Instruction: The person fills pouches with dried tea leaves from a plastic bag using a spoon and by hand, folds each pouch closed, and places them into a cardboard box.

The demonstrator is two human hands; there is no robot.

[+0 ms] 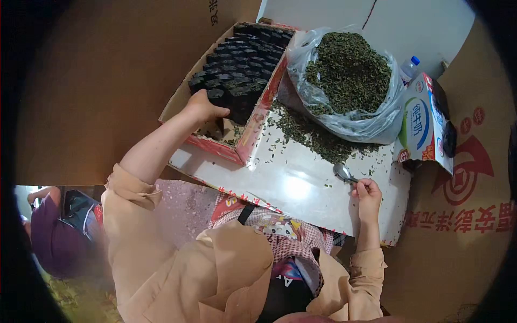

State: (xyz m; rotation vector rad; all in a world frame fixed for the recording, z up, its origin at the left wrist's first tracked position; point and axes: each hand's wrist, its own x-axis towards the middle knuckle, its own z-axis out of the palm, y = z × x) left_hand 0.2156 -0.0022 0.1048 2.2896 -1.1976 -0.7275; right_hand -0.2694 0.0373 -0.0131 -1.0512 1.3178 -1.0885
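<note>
My left hand (203,107) reaches into the long cardboard box (245,151), its fingers on the nearest of several black packets (237,67) packed in rows. Those fingertips are hidden behind the hand and the packet. In my right hand (368,195) is a metal spoon (343,173), held by its handle above the white tabletop (280,183). Just beyond the spoon's bowl lies a loose spill of dried green leaves (312,134). A clear plastic bag (350,126), opened wide and full of the same leaves (353,70), stands behind the spill.
To the right of the bag are a milk carton box (417,121) and a bottle with a blue cap (410,70). Large brown cardboard walls (97,81) rise on the left and right. Another person in purple (54,237) is at the lower left.
</note>
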